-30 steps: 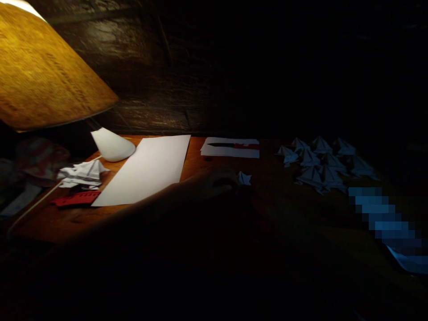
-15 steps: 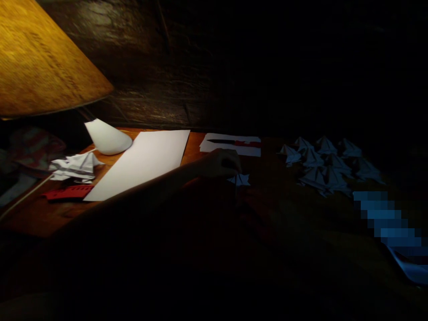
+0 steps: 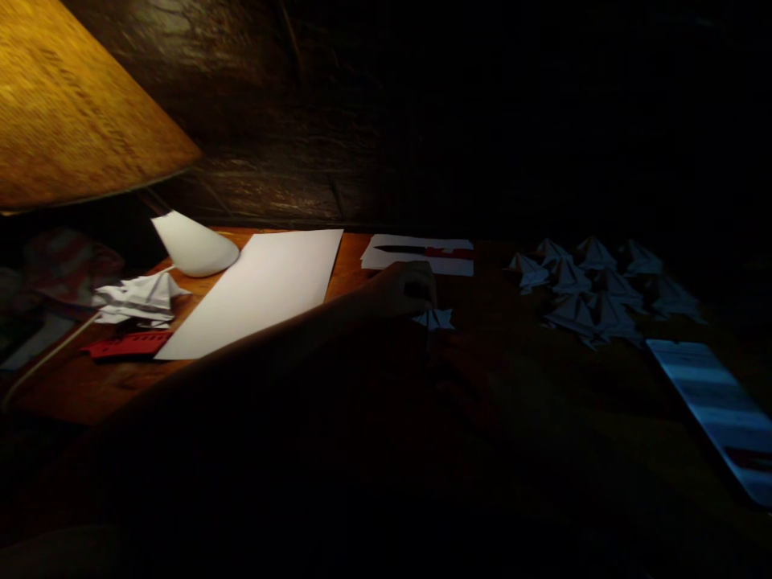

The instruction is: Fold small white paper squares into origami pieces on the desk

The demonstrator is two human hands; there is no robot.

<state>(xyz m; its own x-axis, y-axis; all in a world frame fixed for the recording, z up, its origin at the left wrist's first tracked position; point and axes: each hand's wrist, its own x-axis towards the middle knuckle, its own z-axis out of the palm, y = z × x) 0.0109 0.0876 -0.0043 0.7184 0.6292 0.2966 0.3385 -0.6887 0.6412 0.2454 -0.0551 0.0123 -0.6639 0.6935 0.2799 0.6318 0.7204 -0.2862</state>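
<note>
A: Here's our small folded paper figure (image 3: 435,320), a pale, pointed little thing in the middle of the counter (image 3: 349,259), right under the fingertips of the left hand (image 3: 412,288)!

B: And those fingers are curled over, tips meeting its upper edge. Is the grip clamped on it? Too dark here, we can't tell.

A: What about the right hand? Just below the figure we pick out a faint reddish patch (image 3: 474,368), but we can't tell whether that's a hand, nor how its grip stands.

B: Moving out, directly behind the left hand we get a small stack of paper (image 3: 453,268), and lying across it a knife (image 3: 449,252), dark blade to the left, red handle to the right!

A: Over on the right, a whole cluster of folded figures (image 3: 609,314) crowded close together, with a phone (image 3: 703,394) lying just beside them, bluish bands across its face.

B: Swing left and we've got the big white sheet (image 3: 259,289), the dark forearm (image 3: 319,326) crossing in front of its near edge. Its far end sits just beside the white lamp base (image 3: 196,245).

A: Glowing above that, the yellow lampshade (image 3: 78,112)! And below, a striped, folded paper (image 3: 141,299) behind a red object with holes (image 3: 129,345).
</note>
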